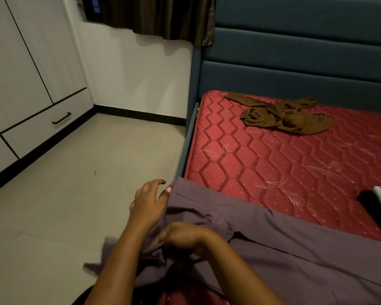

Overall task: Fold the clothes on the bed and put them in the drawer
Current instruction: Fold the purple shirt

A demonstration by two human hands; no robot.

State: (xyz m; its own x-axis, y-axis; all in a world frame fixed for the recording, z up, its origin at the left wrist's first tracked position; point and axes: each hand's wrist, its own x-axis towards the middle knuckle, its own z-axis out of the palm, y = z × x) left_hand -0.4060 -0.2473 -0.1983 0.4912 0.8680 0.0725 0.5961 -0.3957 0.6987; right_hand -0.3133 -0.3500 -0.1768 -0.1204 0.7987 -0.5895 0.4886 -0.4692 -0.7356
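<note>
Head view: first fold in hand, purple garment at near bed edge

Left hand [149,203] is spread wide with the fingers straight. Its thumb touches the corner of the purple garment [273,249] where it overhangs the bed edge. Right hand [185,237] is curled into a bunch of the same cloth just beside it (fingertips are blurred, so how firm the grip is I can't tell). The garment runs along the near side of the red mattress [262,164], partly hanging toward the floor. It's wrinkled, with no clean fold yet.

Judgement: early in the task, at the straightening stage. The next move calls for drawing the bunched part flat onto the mattress, then lining up edges before folding.

Queue: a brown garment [286,116] lies crumpled near the headboard [295,69], well apart from both hands. A black-and-white item [374,201] sits at the right frame edge. The drawer [44,126] in the white cabinet across the floor is closed and needs opening later.
</note>
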